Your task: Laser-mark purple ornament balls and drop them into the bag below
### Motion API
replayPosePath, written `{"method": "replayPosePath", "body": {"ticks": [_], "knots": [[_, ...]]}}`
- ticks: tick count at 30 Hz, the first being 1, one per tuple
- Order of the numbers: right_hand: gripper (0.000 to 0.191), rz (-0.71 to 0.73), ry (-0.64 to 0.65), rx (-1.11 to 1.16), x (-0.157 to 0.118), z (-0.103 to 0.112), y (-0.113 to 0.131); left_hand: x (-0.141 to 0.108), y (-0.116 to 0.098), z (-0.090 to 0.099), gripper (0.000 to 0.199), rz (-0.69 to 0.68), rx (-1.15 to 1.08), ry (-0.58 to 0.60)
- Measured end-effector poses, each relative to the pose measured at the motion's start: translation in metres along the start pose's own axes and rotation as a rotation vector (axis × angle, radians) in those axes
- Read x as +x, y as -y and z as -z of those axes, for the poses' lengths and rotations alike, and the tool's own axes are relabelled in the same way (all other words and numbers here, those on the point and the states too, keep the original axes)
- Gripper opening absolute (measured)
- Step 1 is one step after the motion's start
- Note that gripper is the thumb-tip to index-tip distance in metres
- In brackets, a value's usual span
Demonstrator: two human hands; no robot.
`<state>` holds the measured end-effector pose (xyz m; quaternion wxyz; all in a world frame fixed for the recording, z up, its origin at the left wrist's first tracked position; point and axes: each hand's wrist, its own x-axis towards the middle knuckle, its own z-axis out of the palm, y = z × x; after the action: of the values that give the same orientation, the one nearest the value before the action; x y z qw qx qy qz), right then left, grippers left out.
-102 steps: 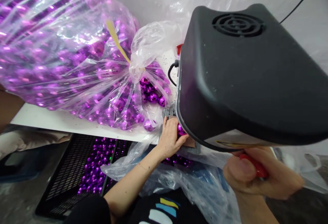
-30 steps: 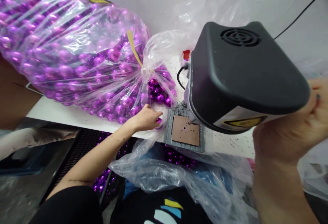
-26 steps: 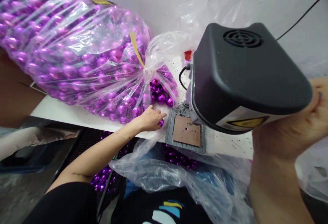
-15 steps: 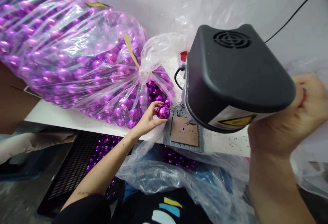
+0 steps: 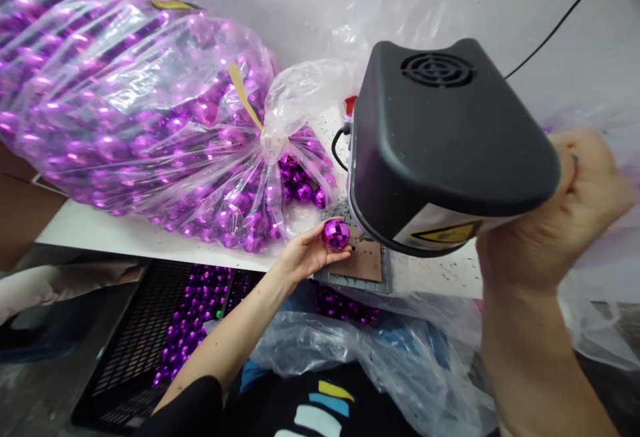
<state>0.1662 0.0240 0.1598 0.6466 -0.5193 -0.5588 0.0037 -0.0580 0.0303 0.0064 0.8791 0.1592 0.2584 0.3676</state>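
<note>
Gripping a purple ball (image 5: pixel 335 234) in the left hand (image 5: pixel 307 255), digits curled around its 12 and 5 o'clock sides. Can't see the back of it or the bit tucked against the palm. Looks like a mini disco ball, mirror-shiny and faceted, tiles going from bright magenta to nearly black. Held over the 10 o'clock corner of a brown board (image 5: pixel 369 265), blocking that corner; can't tell if touching.

Also half covered: the grey base plate (image 5: pixel 386 273) under the board. Can't make out the lower end of the big black machine (image 5: pixel 440 143) at 2 o'clock, all lost under its housing. Can read a yellow-and-black triangle on the label (image 5: pixel 443 232), too small for more.

Can only see the back of the right hand (image 5: pixel 567 203) at 3 o'clock, fingers hidden behind the housing, so no telling if open or closed.

Further out at 10 o'clock on the white bench (image 5: pixel 75 227), a huge clear bag (image 5: pixel 130 157) of more balls, blurry through wrinkled plastic and cut off by the frame. Down at 8 o'clock, a black crate (image 5: pixel 117 337) with purple balls inside, partly blocked by the left forearm (image 5: pixel 240 337).
</note>
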Motion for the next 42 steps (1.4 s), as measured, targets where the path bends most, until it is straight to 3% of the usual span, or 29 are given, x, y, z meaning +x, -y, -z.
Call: {"method": "replayPosePath", "body": {"ticks": [5, 11, 20, 27, 32, 37, 42], "knots": [[0.045, 0.016, 0.019, -0.038, 0.004, -0.002, -0.004, 0.0, 0.008, -0.001, 0.034, -0.133, 0.206, -0.086], [0.033, 0.054, 0.023, -0.015, 0.005, -0.004, -0.008, 0.004, 0.017, 0.005, 0.048, -0.355, 0.594, -0.291], [0.036, 0.0, 0.031, 0.012, 0.006, -0.004, -0.005, 0.014, 0.039, 0.008, 0.046, -0.516, 1.144, -0.285], [0.035, 0.009, 0.036, -0.01, 0.005, -0.004, -0.005, 0.013, 0.05, 0.003, 0.042, -0.647, 1.543, -0.174], [0.044, -0.022, 0.058, -0.003, 0.005, -0.001, -0.004, 0.017, 0.058, 0.003, 0.046, -0.686, 1.513, -0.202], [0.039, -0.038, 0.046, 0.022, 0.007, -0.002, -0.003, 0.015, 0.055, 0.001, 0.041, -0.577, 1.386, -0.125], [0.04, 0.061, -0.043, -0.085, -0.009, 0.006, 0.0, 0.012, 0.054, -0.003, 0.044, -0.535, 1.269, -0.121]]}}
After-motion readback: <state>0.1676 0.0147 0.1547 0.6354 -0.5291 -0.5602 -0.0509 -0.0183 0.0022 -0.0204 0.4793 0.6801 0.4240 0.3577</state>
